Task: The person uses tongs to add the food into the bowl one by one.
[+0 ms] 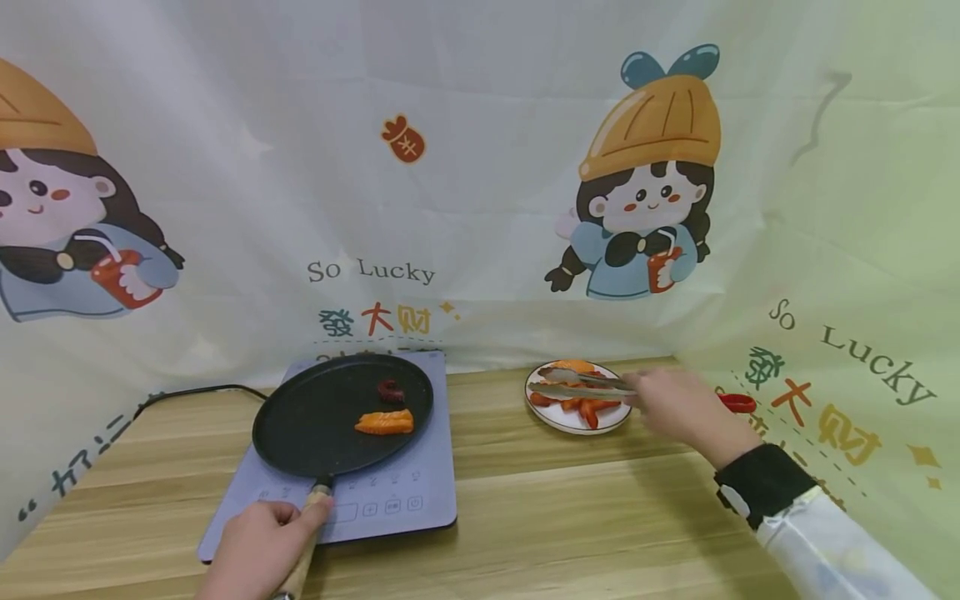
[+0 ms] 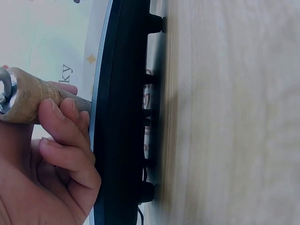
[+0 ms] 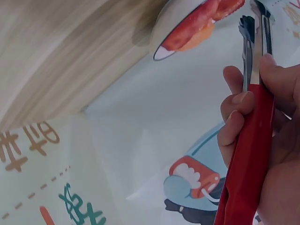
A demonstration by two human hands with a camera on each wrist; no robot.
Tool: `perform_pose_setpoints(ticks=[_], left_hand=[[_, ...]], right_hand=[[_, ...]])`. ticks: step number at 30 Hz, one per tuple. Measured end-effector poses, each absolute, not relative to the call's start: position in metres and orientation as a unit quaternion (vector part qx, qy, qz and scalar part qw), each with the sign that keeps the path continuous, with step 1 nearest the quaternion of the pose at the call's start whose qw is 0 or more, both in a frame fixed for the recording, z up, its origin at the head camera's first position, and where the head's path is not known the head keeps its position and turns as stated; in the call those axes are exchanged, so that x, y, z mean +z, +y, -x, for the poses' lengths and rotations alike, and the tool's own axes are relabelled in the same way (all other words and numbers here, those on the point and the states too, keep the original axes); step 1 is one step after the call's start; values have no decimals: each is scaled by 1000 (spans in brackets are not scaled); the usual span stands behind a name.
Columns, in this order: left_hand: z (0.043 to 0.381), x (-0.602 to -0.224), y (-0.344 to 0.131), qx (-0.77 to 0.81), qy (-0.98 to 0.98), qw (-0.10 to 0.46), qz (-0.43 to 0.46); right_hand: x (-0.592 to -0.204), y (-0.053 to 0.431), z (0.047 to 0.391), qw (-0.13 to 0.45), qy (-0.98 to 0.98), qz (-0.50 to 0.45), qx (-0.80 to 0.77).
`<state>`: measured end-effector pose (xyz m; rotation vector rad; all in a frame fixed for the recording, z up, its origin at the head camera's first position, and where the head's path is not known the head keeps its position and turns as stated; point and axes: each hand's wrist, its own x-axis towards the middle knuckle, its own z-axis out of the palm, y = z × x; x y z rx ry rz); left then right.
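Lower left: left hand (image 1: 258, 546) grips pan handle (image 1: 304, 550), I'd guess to steady it | Right of centre: right hand (image 1: 686, 412) clasps parted tongs (image 1: 588, 392) over plate (image 1: 557, 414), perhaps sparing fingers

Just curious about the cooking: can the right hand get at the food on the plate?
Likely yes: the right hand holds tongs whose parted tips appear over the plate, and nothing seems to block them from the food.
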<state>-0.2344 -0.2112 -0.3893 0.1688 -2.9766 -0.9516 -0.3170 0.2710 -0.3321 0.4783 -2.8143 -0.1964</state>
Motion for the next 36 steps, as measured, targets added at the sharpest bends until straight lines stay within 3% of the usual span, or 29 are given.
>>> perform_pose_setpoints(ticks=[9, 21, 36], left_hand=[[235, -390, -212, -306, -950, 4, -57], [235, -390, -211, -299, -953, 4, -50], [233, -387, -210, -300, -952, 2, -51]], right_hand=[[-319, 274, 318, 143, -963, -193, -121], [-306, 269, 329, 101, -955, -191, -202], [-304, 264, 330, 165, -914, -252, -274]])
